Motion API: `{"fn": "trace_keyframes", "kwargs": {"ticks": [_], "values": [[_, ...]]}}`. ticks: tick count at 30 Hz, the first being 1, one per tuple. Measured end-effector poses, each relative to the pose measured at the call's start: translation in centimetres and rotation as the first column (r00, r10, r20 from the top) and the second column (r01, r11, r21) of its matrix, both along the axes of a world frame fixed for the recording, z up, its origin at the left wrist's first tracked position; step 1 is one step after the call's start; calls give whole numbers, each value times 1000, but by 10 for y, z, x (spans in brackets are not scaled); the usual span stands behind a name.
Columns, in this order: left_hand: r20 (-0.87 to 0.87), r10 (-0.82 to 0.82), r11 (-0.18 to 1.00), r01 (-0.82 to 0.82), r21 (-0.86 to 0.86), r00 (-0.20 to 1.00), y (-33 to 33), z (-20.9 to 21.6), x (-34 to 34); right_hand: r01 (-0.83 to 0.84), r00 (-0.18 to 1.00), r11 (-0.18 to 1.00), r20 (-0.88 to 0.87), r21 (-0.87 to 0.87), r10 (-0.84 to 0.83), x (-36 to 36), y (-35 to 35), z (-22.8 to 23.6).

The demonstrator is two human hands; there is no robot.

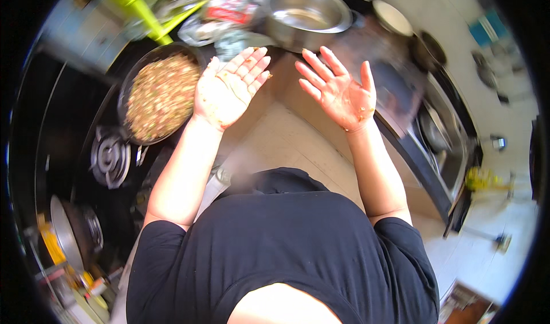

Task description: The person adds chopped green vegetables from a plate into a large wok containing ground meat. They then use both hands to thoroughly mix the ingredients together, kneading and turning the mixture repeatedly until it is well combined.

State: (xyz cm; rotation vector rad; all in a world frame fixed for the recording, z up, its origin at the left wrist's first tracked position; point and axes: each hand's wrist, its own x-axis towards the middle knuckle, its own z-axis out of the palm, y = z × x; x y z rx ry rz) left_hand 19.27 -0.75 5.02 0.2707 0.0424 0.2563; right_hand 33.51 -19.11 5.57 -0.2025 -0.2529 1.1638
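Both my palms face up in front of me, fingers stretched out, with bits of food stuck to the skin. My left hand (229,89) holds nothing and is closest to a round dark pan (123,97) filled with a chopped, brownish food mixture (161,95) flecked with green and red. My right hand (339,92) is likewise free of any object, raised over the floor near the right-hand counter. A wide steel pot (306,14) stands beyond my hands on the counter, with a shiny inside.
A gas burner (110,156) lies left of me, with a wok (71,232) nearer. At right is a sink (455,146) holding a metal pan. Plastic bags (220,20) and a green rack (137,6) stand at the back. Tiled floor (286,135) shows below my hands.
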Motion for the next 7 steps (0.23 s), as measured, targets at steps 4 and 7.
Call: {"fn": "trace_keyframes", "kwargs": {"ticks": [4,7], "values": [[47,-283,959,283,5,958,-114,-6,85,230,973,973,-29,4,-229,41,-156,-29],[46,-463,887,462,18,885,-197,-19,136,386,922,919,65,-83,-382,56,-261,-48]]}}
